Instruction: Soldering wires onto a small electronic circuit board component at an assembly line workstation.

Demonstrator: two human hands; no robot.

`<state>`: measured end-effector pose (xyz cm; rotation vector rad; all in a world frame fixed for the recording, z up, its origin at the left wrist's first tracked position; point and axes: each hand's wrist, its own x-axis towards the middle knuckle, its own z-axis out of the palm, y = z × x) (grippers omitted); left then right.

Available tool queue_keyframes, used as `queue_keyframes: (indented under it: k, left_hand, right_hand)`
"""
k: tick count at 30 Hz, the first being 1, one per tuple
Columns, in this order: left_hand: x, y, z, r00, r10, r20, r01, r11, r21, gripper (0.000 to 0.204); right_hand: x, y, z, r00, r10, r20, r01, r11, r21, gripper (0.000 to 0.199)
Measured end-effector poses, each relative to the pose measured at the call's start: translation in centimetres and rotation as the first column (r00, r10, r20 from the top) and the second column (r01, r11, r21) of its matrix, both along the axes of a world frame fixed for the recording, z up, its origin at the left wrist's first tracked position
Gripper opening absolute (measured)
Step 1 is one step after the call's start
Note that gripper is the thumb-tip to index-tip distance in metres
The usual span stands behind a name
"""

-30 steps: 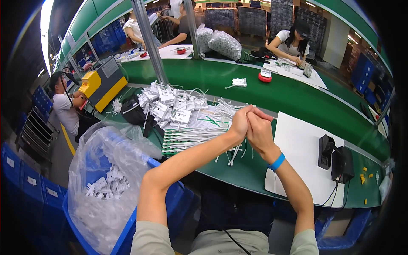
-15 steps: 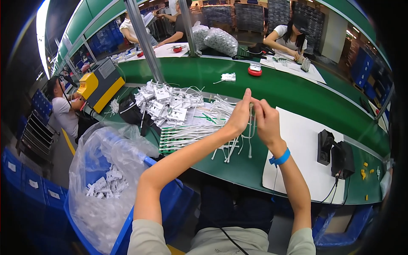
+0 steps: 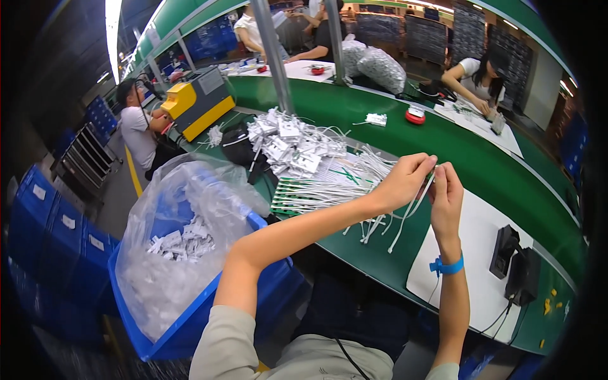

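My left hand (image 3: 405, 180) and my right hand (image 3: 446, 194) are raised close together above the green workbench (image 3: 380, 247). Both pinch a thin white cable (image 3: 411, 209) whose loose end hangs down toward the bench. A blue band (image 3: 446, 266) circles my right wrist. Just left of my hands lies a row of straight white cables (image 3: 323, 190), and behind it a heap of coiled white cables (image 3: 288, 142).
A blue bin (image 3: 190, 316) lined with a clear plastic bag (image 3: 171, 247) of white parts stands at my left. A white mat (image 3: 475, 266) and two black devices (image 3: 516, 266) lie to the right. Other people work at benches beyond; a yellow machine (image 3: 196, 101) sits far left.
My hands have moved a little apart and the white cable now stretches between them, hanging lower. The view has tilted slightly down.
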<state>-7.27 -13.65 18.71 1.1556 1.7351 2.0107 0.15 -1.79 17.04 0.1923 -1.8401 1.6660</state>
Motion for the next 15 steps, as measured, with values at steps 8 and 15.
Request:
queue_keyframes:
  k: [8, 15]
  left_hand:
    - [-1.4, 2.0, -0.5, 0.984, 0.05, 0.171, -0.058, 0.997, 0.041, 0.034]
    - [-2.0, 4.3, -4.1, 0.948, 0.03, 0.316, -0.02, 0.999, -0.035, 0.049]
  right_hand:
    - [0.3, 0.0, 1.5, 0.949, -0.255, -0.185, 0.315, 0.752, 0.579, 0.013]
    - [-0.9, 0.7, -1.5, 0.893, -0.438, -0.102, 0.303, 0.42, 0.855, 0.029]
